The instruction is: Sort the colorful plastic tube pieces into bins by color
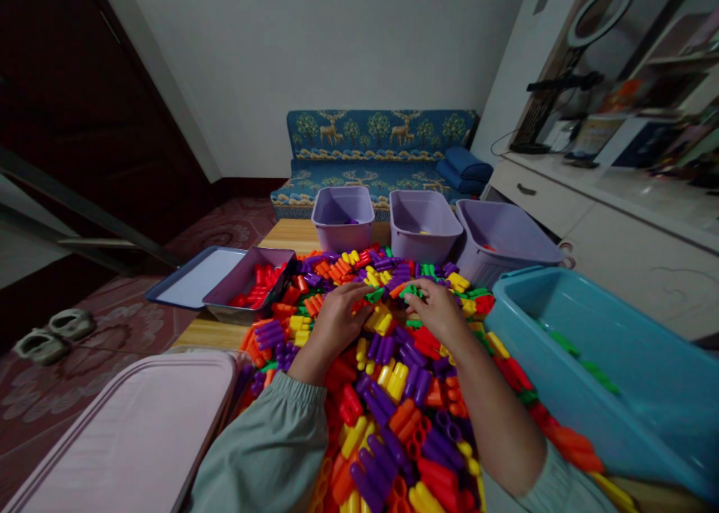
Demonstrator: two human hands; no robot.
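Note:
Over a heap of coloured plastic toy blocks, both my hands are bent at the fingers. My left hand grips a green plastic block between thumb and fingertips. Another green block is pinched in my right hand, a short way to the right. The two green pieces are apart. Yellow blocks lie just below and between the hands. Red, orange and purple blocks surround them on the table.
Three purple bins, left, middle and right, stand behind the heap. A blue tub holding green blocks is at right. A tin with red blocks and a pink lid lie left. A patterned sofa stands behind.

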